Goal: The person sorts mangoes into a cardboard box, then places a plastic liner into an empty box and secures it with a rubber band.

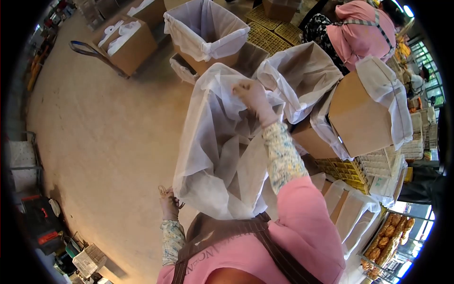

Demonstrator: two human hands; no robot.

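Note:
A white fabric liner (pixel 201 156) stands wide open in front of my body, draped over the rim of a container it mostly hides. My right hand (pixel 253 97), in a thin glove, reaches across to the liner's far side, its bent fingers closed on the fabric. At the liner's near left corner is my left hand (pixel 169 203), also gloved. Its fingers are curled, with thin brown loops beside them; what they hold is too small to tell.
Lined cardboard boxes (pixel 362 111) stand at the right and beyond the liner. A box on a trolley (pixel 127 47) is at the upper left. A person in pink (pixel 362 31) bends at the upper right. Yellow crates (pixel 345 173) and a rack of baked-looking items (pixel 388 236) are on the right.

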